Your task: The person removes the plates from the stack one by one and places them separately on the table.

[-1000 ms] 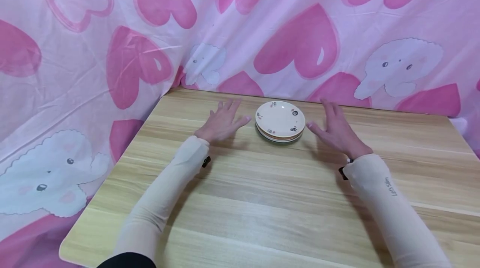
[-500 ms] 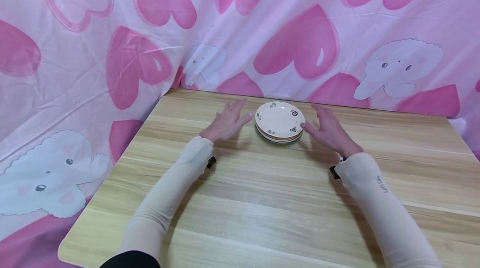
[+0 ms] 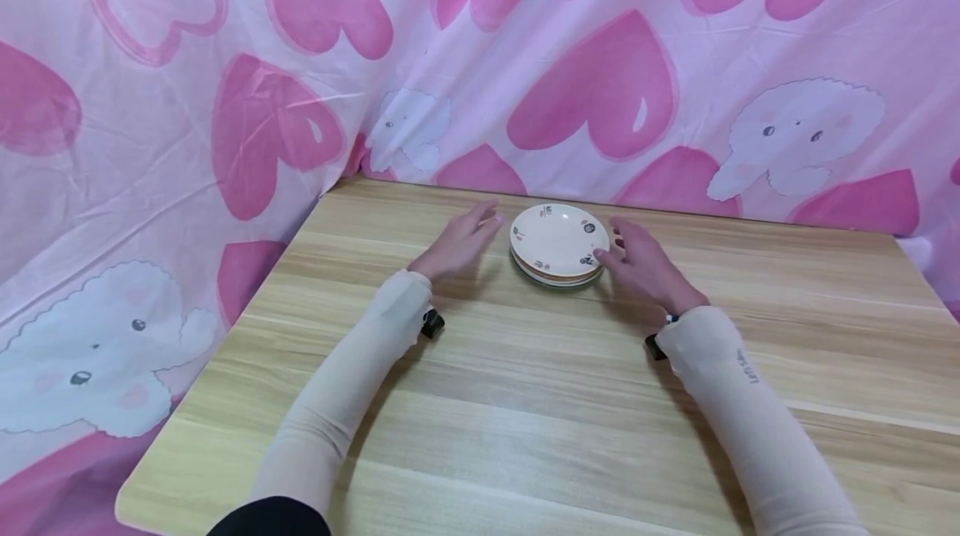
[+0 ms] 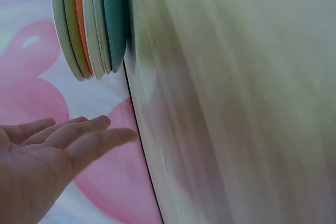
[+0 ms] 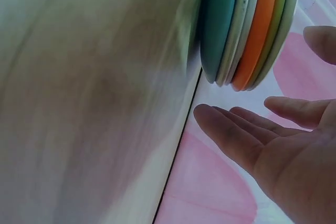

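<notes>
A stack of several plates (image 3: 559, 241) stands toward the back of the wooden table, its top plate cream with small printed drawings round the rim. From the side, the wrist views show teal at the bottom, then whitish, orange, yellow-green and cream edges (image 4: 84, 24). My left hand (image 3: 459, 244) hovers just left of the stack, fingers extended and apart from it; the left wrist view shows the gap. On the other side my right hand (image 3: 647, 266) is close to the stack, fingers loosely extended, with its thumb over the rim in the head view. The right wrist view (image 5: 283, 145) shows its fingers apart from the plates.
The table (image 3: 495, 419) has light wood grain and a rounded front left corner. A pink and white curtain (image 3: 585, 86) with hearts and fluffy cartoon animals hangs behind it and along its left side. Each wrist carries a small black device (image 3: 432, 323).
Both hands have moved inward toward the plate stack, the right from farther right and the left from farther left. The stack has stayed in place.
</notes>
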The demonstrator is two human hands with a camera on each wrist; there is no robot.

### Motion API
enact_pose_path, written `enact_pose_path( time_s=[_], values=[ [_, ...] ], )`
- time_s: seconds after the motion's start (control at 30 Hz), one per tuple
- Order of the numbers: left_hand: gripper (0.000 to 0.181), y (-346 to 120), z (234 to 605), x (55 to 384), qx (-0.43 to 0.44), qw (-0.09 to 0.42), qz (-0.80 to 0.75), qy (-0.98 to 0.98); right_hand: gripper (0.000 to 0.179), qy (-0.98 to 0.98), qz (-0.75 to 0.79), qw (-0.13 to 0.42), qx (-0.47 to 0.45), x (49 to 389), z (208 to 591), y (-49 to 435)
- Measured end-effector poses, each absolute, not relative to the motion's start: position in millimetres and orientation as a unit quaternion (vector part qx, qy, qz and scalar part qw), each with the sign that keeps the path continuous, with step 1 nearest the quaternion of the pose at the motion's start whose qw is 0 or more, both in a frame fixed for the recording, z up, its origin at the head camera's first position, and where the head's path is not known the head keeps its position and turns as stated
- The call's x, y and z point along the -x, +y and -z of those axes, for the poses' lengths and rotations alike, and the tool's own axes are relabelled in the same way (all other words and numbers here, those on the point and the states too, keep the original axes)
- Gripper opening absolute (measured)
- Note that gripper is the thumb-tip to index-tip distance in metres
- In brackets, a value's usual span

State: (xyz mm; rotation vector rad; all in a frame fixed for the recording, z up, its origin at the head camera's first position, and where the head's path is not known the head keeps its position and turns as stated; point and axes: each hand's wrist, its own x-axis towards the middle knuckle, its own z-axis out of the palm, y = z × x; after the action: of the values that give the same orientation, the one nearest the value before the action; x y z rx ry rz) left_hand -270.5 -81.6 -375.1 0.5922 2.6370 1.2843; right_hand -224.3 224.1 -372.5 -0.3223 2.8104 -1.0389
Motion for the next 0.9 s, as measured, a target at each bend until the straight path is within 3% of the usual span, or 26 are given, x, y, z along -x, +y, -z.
enact_pose_path(
  time_s=[0.33,0.9],
  values=[
    [0.057,-76,379,276,-0.192,0.106,-0.422,0.88,0.043,0.926,0.352,0.042,0.131,228,379,220],
    [0.055,-66,385,279,-0.192,0.113,-0.449,0.865,0.048,0.935,0.328,0.054,0.125,230,378,217]
  ],
)
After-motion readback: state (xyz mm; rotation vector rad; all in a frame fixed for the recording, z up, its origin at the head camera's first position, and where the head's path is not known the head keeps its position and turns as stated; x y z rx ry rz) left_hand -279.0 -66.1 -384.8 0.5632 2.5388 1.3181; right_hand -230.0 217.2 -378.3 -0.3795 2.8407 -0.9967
